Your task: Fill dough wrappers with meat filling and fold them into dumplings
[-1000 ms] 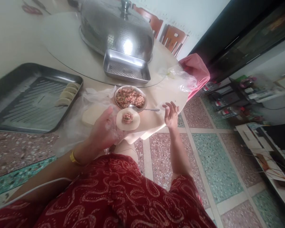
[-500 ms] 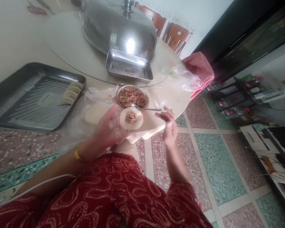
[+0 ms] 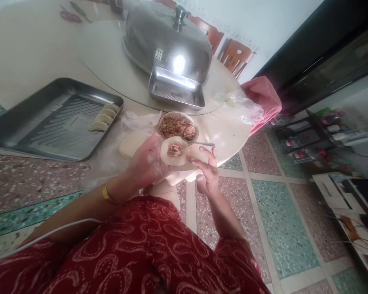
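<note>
The dumpling wrapper (image 3: 173, 151) is lying face-up on the fingers of the left hand (image 3: 147, 163), just near of the filling bowl (image 3: 178, 127). It is a round disc, so no long axis is showing; its open face is pointing upward, and a small mound of minced filling (image 3: 174, 150) is sitting at its centre.

The bowl is standing on the near edge of a pale round table (image 3: 33, 53), with a spoon (image 3: 199, 143) resting on its right rim, handle pointing right. A stack of wrappers (image 3: 129, 145) is lying on thin plastic to the left of the bowl. Farther left, a metal tray (image 3: 46, 118) is carrying three folded dumplings (image 3: 104, 119) at its right end. At the far side, a domed steel cover (image 3: 168, 43) is sitting behind a smaller steel pan (image 3: 176, 89). A pink cloth (image 3: 262, 100) is hanging at the right edge of the table. The floor is terrazzo tile in pink and green.

The left hand is lying open, palm up, cupping the wrapper from below. The right hand (image 3: 207, 173) is half curled, its fingertips (image 3: 194, 161) touching the wrapper's right edge, thumb apart from them.
</note>
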A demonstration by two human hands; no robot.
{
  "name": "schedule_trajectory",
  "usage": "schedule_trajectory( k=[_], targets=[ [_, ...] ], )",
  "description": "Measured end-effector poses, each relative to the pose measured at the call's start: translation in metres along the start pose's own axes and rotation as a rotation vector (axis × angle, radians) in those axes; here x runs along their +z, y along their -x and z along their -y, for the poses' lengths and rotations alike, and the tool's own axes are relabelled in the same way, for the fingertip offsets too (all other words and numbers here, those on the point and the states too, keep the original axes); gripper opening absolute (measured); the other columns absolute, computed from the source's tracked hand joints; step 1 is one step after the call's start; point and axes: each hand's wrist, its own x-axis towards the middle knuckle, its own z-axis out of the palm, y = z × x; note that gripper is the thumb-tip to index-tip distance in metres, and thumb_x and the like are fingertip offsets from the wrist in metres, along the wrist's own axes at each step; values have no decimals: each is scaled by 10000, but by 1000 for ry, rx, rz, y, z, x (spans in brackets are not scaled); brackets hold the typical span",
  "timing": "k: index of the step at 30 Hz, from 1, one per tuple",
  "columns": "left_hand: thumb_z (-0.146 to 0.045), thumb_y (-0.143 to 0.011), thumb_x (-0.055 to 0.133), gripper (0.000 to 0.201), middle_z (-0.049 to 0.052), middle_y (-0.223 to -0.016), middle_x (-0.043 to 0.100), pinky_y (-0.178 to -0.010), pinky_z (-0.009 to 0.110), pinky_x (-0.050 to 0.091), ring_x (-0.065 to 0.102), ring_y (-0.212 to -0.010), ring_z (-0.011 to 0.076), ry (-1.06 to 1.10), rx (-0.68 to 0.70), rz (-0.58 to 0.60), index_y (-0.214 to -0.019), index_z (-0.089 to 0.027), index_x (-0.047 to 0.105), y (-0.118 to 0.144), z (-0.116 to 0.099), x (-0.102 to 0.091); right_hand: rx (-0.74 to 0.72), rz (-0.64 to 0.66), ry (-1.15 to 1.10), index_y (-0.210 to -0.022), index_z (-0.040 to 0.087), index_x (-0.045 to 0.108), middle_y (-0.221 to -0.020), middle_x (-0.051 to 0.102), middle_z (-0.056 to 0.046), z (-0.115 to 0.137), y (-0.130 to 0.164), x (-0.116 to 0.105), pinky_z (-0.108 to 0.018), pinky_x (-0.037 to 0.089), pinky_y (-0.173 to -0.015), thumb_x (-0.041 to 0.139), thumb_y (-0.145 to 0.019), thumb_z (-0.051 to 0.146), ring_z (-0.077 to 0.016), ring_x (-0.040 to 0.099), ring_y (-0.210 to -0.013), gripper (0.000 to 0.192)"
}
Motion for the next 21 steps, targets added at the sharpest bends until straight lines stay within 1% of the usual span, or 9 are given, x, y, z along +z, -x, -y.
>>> schedule_trajectory(
  k=[4, 7, 9, 12, 14, 16, 17, 19, 21],
  targets=[
    [-461, -971, 422, 444, 132, -863, 735, -898, 387, 569, 698, -993, 289, 1, -5, -31, -980, -110, 693, 1, -3, 4, -21, 19, 66, -1260, 360, 624, -1069, 792, 14, 1, 6, 6, -541, 278, -1270, 295, -1010, 556, -221, 608, -1311, 457],
    [-467, -998, 340, 501, 142, -985, 750, -928, 442, 560, 683, -1068, 314, 28, -15, -15, -1101, -116, 683, 3, -5, 10, -45, 9, 86, -1218, 359, 656, -1038, 801, 18, 4, 10, 9, -536, 268, -1276, 265, -1010, 572, -224, 632, -1281, 491],
    [-457, -1013, 305, 520, 137, -1040, 752, -952, 452, 549, 675, -1104, 317, 41, -4, 4, -1173, -121, 668, 4, -6, 15, -36, 38, 58, -1248, 358, 651, -1072, 797, 11, 7, 12, 11, -560, 222, -1286, 332, -997, 563, -250, 621, -1295, 454],
    [-464, -1026, 267, 567, 145, -987, 755, -954, 423, 548, 677, -1103, 313, 31, 1, -34, -1160, -94, 675, 4, -5, 21, -85, 86, -7, -1322, 381, 601, -1121, 781, 23, 10, 13, 15, -575, 171, -1295, 431, -968, 523, -261, 598, -1318, 417],
    [-482, -1029, 242, 597, 149, -989, 753, -952, 417, 549, 674, -1110, 310, 33, 5, -57, -1155, -96, 679, 3, -4, 22, -167, 45, 13, -1321, 429, 584, -1117, 765, 47, 9, 11, 14, -537, 188, -1301, 385, -981, 504, -226, 596, -1313, 401],
    [-517, -1025, 233, 621, 151, -1008, 750, -952, 428, 549, 667, -1124, 312, 46, 0, -59, -1163, -109, 680, 1, -3, 20, -165, -62, 120, -1298, 457, 585, -1107, 740, 49, 0, 7, 7, -519, 222, -1292, 288, -1004, 475, -203, 595, -1303, 418],
    [-535, -1021, 234, 631, 153, -1019, 747, -955, 435, 547, 661, -1136, 317, 50, -6, -57, -1165, -110, 678, 0, -2, 18, -93, -110, 206, -1300, 445, 583, -1115, 727, 36, -8, 4, 1, -537, 232, -1283, 242, -1012, 455, -206, 585, -1310, 447],
    [-541, -1013, 258, 617, 153, -1005, 743, -945, 430, 552, 658, -1140, 324, 47, -6, -57, -1139, -111, 682, -2, -1, 13, 203, -114, 337, -1319, 313, 593, -1179, 713, -41, -32, -2, -15, -625, 213, -1249, 236, -1015, 395, -271, 508, -1390, 476],
    [-502, -1012, 303, 543, 135, -970, 743, -936, 401, 555, 663, -1134, 310, 46, 13, -39, -1100, -128, 687, -5, 1, 7, 426, -111, 348, -1331, 206, 581, -1152, 733, -109, -62, -5, -31, -672, 218, -1206, 240, -1020, 392, -316, 434, -1439, 497]
  ],
)
